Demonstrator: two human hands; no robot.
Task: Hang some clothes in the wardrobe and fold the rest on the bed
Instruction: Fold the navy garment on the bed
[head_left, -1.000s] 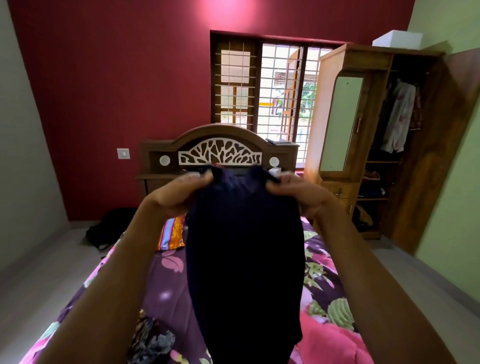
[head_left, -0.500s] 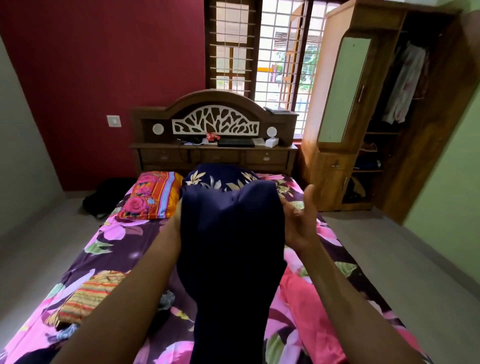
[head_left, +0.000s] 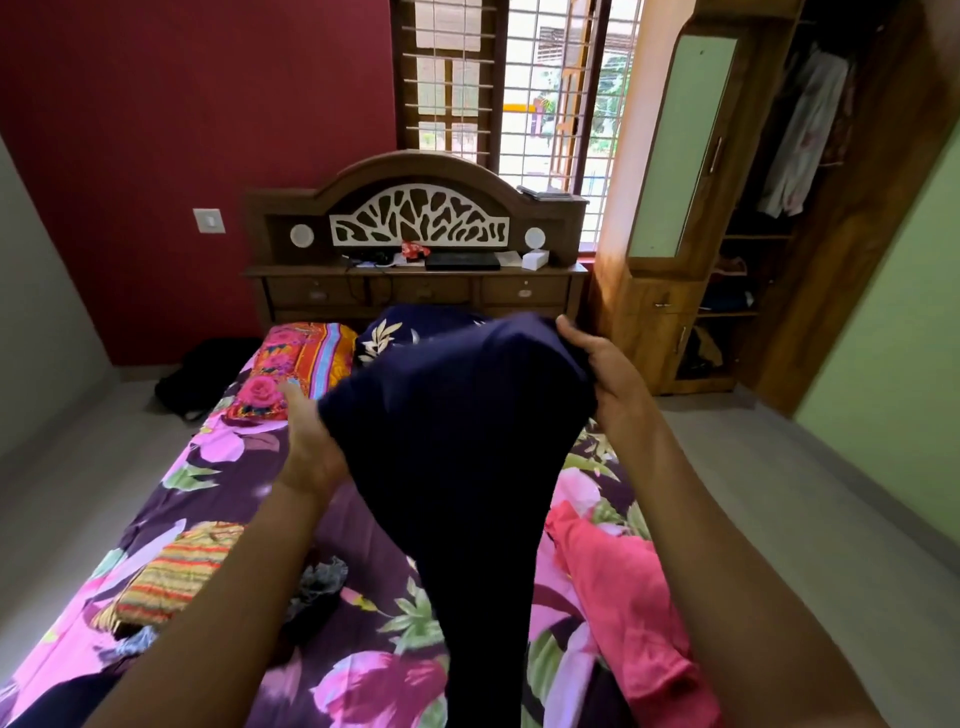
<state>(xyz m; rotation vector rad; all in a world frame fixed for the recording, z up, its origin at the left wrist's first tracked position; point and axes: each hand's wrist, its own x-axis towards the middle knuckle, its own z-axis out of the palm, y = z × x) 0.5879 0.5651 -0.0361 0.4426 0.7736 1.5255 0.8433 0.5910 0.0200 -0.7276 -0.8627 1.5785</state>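
Navy cloth, the dark garment (head_left: 457, 441), is up in the air dead centre over the bed (head_left: 234, 483), top edge spread between both hands and the rest hanging in a narrowing drape toward 6 o'clock. Right hand (head_left: 602, 374), at 2 o'clock of the garment, has its fingers (head_left: 569, 332) curled over the top corner, a firm pinch. Left hand (head_left: 311, 447) sits at 9 o'clock on the opposite edge; its fingers (head_left: 291, 400) look fairly straight and blurred, the fabric covers the thumb side, so I can't tell whether it's gripping or just propping. Handling call: light, fully limp, no stiffness; it sags between the two hold points and will collapse if one lets go. Looks like a matte knit, so not slippery, not fragile. Best holds are the two top corners or seams, kept level so it hangs flat, then lower onto a free patch of sheet to fold. If it's going on a hanger, the wardrobe (head_left: 779, 260) stands open at 2 o'clock with clothes on the rail (head_left: 800, 145). Bed is already busy: pink garment (head_left: 623, 613) at 5 o'clock, striped folded cloth (head_left: 176, 577) at 8 o'clock, grey bundle (head_left: 322, 577) at 7 o'clock, pillows (head_left: 296, 369) at 11 o'clock. Lay-down room is tight.
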